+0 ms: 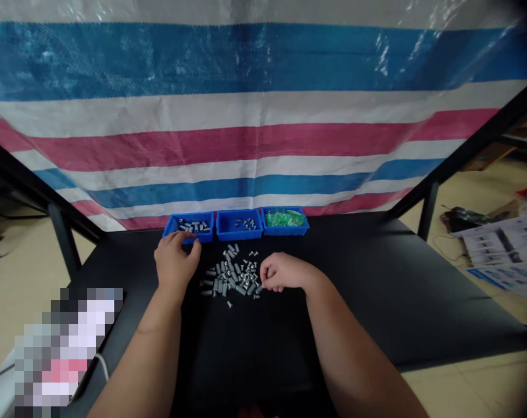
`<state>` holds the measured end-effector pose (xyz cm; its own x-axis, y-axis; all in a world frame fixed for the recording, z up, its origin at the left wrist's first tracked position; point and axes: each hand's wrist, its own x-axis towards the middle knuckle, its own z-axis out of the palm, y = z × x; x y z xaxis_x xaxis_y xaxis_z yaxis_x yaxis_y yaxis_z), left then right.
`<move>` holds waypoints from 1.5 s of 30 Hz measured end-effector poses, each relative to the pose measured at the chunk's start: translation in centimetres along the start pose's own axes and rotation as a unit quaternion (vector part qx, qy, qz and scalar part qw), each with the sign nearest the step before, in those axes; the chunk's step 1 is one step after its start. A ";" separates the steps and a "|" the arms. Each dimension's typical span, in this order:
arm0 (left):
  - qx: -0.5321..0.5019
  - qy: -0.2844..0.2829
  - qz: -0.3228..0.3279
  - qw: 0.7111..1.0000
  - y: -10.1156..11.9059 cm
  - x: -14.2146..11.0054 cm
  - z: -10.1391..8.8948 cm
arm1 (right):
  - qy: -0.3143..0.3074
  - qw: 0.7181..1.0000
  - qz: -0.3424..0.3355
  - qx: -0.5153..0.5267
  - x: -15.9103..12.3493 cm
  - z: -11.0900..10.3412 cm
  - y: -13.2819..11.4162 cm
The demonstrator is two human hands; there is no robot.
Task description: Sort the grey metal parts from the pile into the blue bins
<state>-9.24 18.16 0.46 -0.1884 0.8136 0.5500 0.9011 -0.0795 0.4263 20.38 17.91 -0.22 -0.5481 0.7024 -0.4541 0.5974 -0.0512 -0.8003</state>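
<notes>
My left hand (176,260) reaches to the front edge of the left blue bin (189,237), thumb and fingers apart, with nothing visible between them. That bin holds several grey cylindrical pieces. At the right edge of a mixed pile, my right hand (284,271) is closed, fingertips pinched together beside a grey cylinder (260,288). Whatever is between those fingertips is hidden. The pile on the black table (246,354) mixes grey cylinders (220,287) and small shiny screws (247,273). A single screw (229,304) lies apart in front.
A middle blue bin (239,234) holds a few screws, and a right blue bin (286,231) holds green, clear-wrapped pieces. Behind them hangs a striped plastic sheet (254,139). A pixelated device (71,348) with a cable lies at the left. Black frame posts (427,212) flank the table.
</notes>
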 end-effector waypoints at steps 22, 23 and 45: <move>-0.139 -0.142 0.027 0.980 0.2 -1.0 0.5 | 0.323 0.918 -0.138 -0.185 3.1 0.6 0.5; -0.139 -0.146 0.024 0.979 0.2 -1.0 0.4 | 0.309 0.922 -0.130 -0.193 2.9 0.6 0.4; -0.145 -0.201 0.025 0.968 0.8 -1.1 0.3 | 0.268 0.935 -0.160 -0.169 2.3 1.2 -0.6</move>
<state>-8.20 17.37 -0.09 0.0729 0.9584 0.2759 0.7460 -0.2360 0.6227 18.02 18.72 -1.28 -0.4133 0.9024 0.1219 0.6534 0.3871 -0.6505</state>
